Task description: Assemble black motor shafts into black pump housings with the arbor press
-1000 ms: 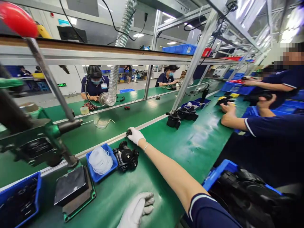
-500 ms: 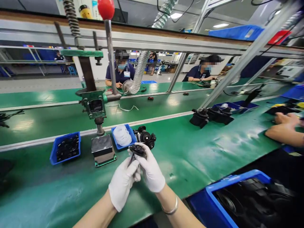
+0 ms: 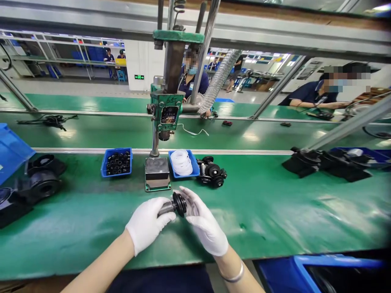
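In its white glove, my left hand (image 3: 148,224) is wrapped round the shaft of a black flanged part (image 3: 179,204). The part lies nearly sideways, its ringed, disc-like head turned to the right. My right hand (image 3: 206,226), gloved too, is beside that head with its fingers spread; whether a fingertip touches it I cannot tell. Just beyond the hands stands a green hand press (image 3: 168,110) over a dark metal block (image 3: 157,167). Right of the block is a blue tray of white plastic rings (image 3: 181,162), then a pile of black wheel-like parts (image 3: 213,171).
A blue tray of small black pieces (image 3: 117,162) sits left of the press. Black housings lie at the far left (image 3: 45,179) and right (image 3: 305,160). A blue bin (image 3: 301,272) is at the lower right. Two co-workers (image 3: 317,91) sit across the bench.
The view has swung left and down. My right hand has loosened from the black part and spread its fingers, while my left hand keeps hold. The part has tipped onto its side.
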{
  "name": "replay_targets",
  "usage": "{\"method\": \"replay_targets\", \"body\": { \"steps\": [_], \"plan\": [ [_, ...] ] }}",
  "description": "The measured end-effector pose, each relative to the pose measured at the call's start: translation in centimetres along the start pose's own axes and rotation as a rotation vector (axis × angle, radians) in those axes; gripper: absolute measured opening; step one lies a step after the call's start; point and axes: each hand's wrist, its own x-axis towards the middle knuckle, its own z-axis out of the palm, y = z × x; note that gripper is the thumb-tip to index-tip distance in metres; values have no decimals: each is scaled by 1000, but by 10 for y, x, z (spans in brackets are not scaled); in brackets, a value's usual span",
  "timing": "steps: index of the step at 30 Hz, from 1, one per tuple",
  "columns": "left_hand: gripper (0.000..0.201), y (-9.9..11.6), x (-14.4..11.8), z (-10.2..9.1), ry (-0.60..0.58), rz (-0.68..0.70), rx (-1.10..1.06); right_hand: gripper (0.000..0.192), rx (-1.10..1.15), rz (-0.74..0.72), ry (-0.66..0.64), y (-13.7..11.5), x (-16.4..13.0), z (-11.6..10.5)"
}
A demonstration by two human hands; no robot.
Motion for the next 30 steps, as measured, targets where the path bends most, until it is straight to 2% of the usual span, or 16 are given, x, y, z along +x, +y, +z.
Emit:
{"method": "replay_targets", "body": {
  "steps": [11,17,23,27,30],
  "plan": [
    [26,1,7,-3,-67,64,110,49,-192,-116,-13,-10,-6,-8],
    [22,1,7,-13,-153,85,129,47,-625,-107,-100,-9,-8,-15],
    [15,1,5,-18,-293,153,197,45,-842,-140,-169,-9,-6,-6],
    [22,4,7,-20,-290,201,276,43,-875,-199,-198,-13,0,0],
    [23,5,9,-26,-285,221,309,40,-894,-266,-170,-15,4,6]
  ]
}}
